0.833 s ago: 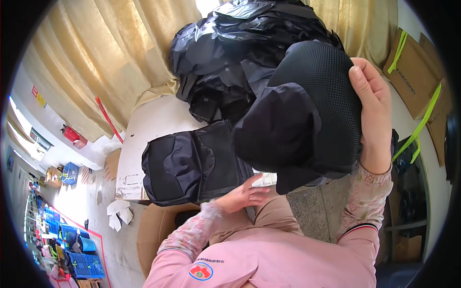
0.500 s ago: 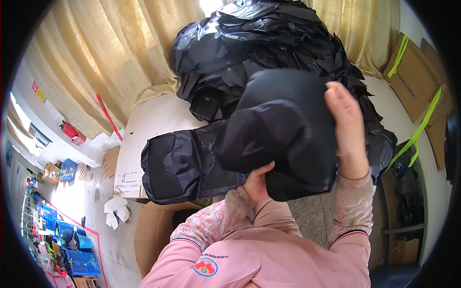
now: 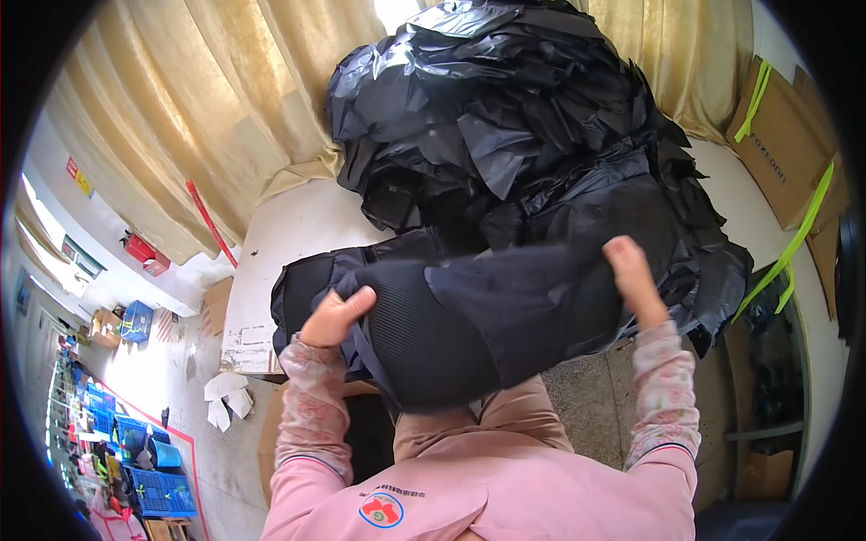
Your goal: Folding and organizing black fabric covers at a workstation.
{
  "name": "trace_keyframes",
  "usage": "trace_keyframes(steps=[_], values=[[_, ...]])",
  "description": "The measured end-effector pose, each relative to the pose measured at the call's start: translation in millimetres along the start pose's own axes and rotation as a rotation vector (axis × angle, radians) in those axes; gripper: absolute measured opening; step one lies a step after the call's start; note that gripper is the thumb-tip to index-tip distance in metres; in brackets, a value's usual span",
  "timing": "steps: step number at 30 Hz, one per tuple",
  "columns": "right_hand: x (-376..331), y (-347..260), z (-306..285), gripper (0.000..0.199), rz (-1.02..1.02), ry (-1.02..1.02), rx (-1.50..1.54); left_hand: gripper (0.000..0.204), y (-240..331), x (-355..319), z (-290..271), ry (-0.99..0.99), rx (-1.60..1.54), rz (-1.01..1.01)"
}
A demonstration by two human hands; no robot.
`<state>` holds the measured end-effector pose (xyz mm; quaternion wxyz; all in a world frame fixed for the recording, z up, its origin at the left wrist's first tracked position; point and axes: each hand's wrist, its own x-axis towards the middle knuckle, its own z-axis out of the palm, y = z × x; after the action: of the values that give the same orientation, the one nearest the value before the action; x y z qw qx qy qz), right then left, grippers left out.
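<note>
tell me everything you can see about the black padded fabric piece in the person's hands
The black padded fabric piece is broad, soft and rounded, with a fine mesh-like panel on its left part and smoother dark cloth over the right. It is held level, spread sideways above the person's lap. The left hand grips its left edge, the right hand its upper right edge. Behind it lie a similar black padded piece on the white table and a heap of black plastic bags.

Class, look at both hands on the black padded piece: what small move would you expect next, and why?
Probably lowering it onto the matching black piece on the white table. Left hand and right hand grip opposite ends of the black padded piece, held flat just above that one.
</note>
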<state>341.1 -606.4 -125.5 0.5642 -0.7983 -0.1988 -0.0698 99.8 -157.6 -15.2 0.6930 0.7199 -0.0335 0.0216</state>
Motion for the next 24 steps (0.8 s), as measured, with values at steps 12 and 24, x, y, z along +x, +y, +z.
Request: trace_keyframes(steps=[12,24], values=[[17.7,-160.5,-2.0,0.037,0.184,-0.337,0.638,0.025,-45.2,12.0,-93.9,0.354,-0.226,-0.186],[2.7,-12.8,300.0,0.056,-0.333,-0.154,0.382,0.04,-35.2,-46.8,-306.6,0.847,1.325,-0.251]])
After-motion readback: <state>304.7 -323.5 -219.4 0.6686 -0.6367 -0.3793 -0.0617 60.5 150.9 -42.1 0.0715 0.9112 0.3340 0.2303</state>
